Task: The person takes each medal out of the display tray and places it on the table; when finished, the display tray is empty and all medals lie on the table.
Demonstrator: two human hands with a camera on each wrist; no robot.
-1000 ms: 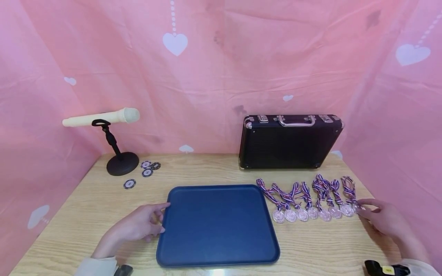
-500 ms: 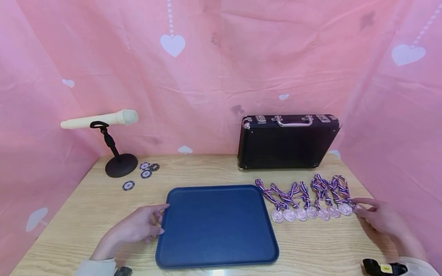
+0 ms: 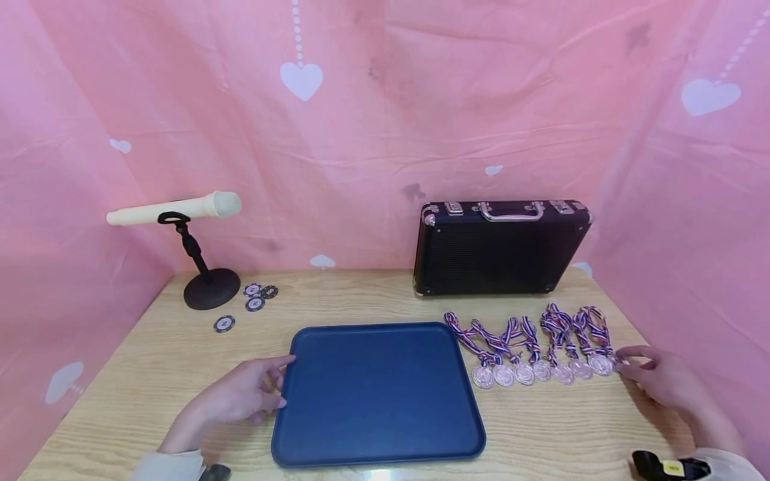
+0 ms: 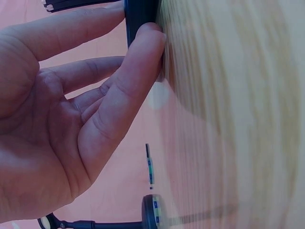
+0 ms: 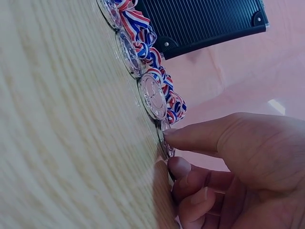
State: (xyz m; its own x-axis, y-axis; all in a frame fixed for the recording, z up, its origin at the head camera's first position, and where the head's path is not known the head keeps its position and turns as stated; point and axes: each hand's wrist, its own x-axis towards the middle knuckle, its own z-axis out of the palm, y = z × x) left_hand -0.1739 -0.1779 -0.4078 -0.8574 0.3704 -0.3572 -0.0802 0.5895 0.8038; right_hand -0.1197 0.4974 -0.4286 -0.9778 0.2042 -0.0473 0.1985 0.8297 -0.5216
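A dark blue rectangular tray (image 3: 379,394) lies flat on the wooden table. My left hand (image 3: 233,394) is at its left edge, with fingertips touching the rim (image 4: 139,19) and the fingers only lightly bent. Several silver medals (image 3: 523,373) with red, white and blue ribbons (image 3: 556,324) lie in a row right of the tray. At the row's right end, my right hand (image 3: 668,377) pinches the last medal (image 5: 164,133) between thumb and fingers. That medal lies close against its neighbour (image 5: 153,98) and is largely covered by my fingers.
Behind the medals stands a black briefcase (image 3: 502,254) with a metal handle. At the back left, a white microphone (image 3: 150,211) rests on a black stand (image 3: 212,287). Several poker chips (image 3: 255,304) lie near its base. Pink cloth (image 3: 361,160) hangs around the table.
The rightmost medal and its ribbon have shifted left, up against the neighbouring medal, with my right hand moving slightly along. My left hand stays at the tray's edge.
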